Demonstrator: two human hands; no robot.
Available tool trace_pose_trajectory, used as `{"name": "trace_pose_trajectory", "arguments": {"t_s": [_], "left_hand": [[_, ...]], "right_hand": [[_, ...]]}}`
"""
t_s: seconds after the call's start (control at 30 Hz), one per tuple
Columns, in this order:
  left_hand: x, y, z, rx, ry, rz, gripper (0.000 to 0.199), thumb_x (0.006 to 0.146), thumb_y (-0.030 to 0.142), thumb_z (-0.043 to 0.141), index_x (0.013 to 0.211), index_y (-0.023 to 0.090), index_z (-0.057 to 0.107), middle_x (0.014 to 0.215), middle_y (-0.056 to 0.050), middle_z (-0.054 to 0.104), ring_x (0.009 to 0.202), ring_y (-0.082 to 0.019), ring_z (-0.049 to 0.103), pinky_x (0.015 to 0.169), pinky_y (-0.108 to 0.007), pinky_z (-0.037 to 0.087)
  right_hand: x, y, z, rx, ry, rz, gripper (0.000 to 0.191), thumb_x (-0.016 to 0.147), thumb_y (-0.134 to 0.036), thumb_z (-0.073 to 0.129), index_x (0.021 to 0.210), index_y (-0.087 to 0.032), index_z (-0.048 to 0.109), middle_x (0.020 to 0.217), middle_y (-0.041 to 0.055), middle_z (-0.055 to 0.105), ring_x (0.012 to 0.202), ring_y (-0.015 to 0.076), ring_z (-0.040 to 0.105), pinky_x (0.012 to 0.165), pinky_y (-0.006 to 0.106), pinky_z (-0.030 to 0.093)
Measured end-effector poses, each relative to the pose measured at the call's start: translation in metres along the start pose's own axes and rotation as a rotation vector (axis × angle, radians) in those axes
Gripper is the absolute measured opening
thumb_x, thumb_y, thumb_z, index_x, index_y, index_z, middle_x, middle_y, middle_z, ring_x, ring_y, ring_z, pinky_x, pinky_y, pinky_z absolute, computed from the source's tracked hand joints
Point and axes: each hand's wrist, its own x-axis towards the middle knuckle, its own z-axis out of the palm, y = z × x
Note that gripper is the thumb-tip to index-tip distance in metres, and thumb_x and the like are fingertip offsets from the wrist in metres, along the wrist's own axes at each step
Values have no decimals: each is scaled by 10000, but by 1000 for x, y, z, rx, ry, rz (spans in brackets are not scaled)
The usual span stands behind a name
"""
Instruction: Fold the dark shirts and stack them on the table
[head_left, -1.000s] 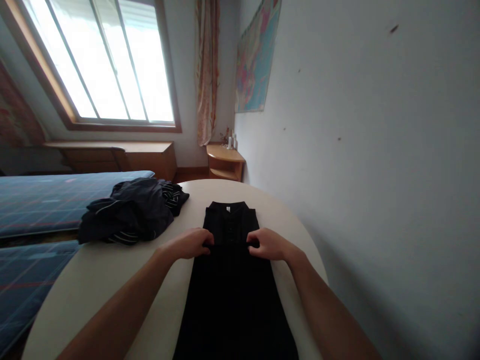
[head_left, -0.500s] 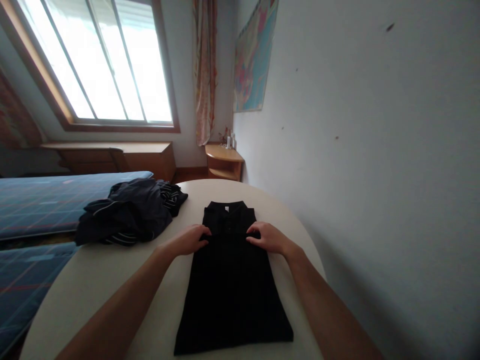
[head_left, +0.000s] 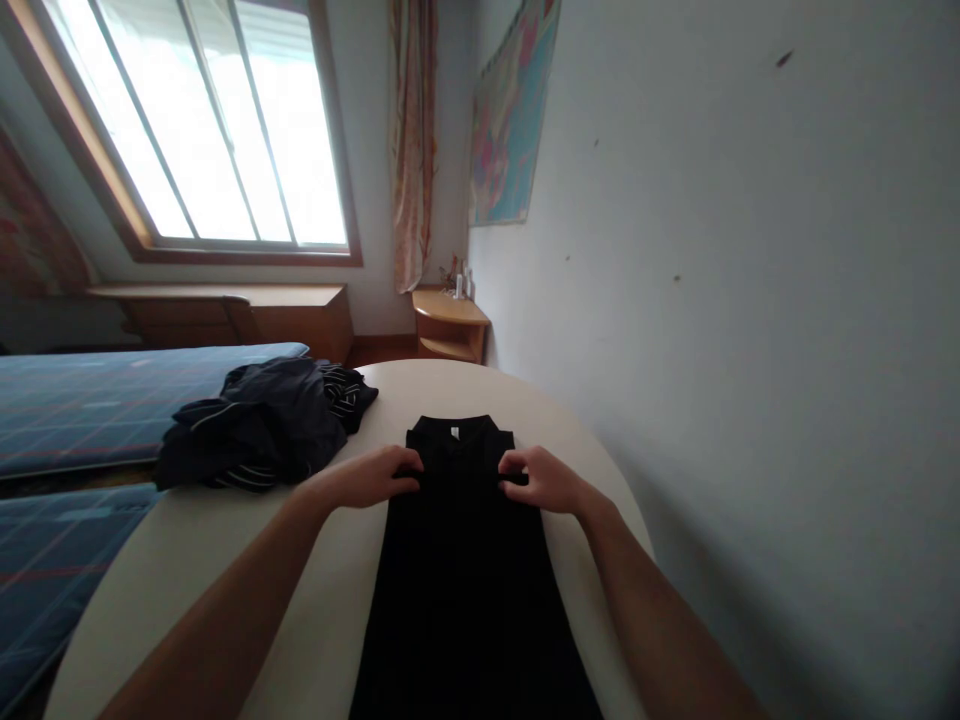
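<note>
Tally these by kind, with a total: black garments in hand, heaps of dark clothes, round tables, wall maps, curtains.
Black garment: 1
Heap of dark clothes: 1
Round table: 1
Wall map: 1
Curtains: 2
Total: 6

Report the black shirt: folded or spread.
Partly folded: left hand and right hand hold an edge across the black shirt, below its collar.
</note>
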Motion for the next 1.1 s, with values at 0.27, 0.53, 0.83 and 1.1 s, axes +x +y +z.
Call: {"name": "trace_pose_trajectory", "arguments": {"t_s": [0.27, 0.53, 0.83, 1.1], "left_hand": [[22, -22, 36, 144, 281, -46, 190, 875, 263, 567, 1033, 227, 666, 1029, -54, 709, 967, -237, 646, 853, -322, 474], [16, -24, 31, 121, 65, -89, 315, 799, 253, 657, 1108, 207, 689, 1113, -83, 712, 1056, -259, 641, 943, -338, 459], [7, -4, 13, 72, -110, -23, 205, 855, 303, 574, 949, 189, 717, 888, -46, 730, 808, -208, 660, 727, -277, 457], [9, -4, 2, 101, 289, -55, 257, 924, 338, 501, 1074, 207, 664, 1061, -61, 703, 938, -225, 645, 832, -309, 460]], "right_hand": [[15, 23, 18, -171, 149, 25, 146, 860, -292, 656, 967, -208, 708, 968, 67, 720, 944, 222, 631, 890, 362, 458], [10, 14, 5, -141, -26, 92, 211, 813, -359, 692, 952, -220, 769, 943, 56, 758, 879, 226, 685, 805, 315, 482], [1, -3, 0, -30, -126, 37, 179, 765, -307, 695, 899, -216, 771, 834, 17, 759, 736, 176, 674, 687, 262, 463], [10, 9, 2, -145, 275, -53, 181, 874, -320, 640, 986, -203, 723, 966, 62, 734, 924, 212, 649, 886, 352, 450]]}}
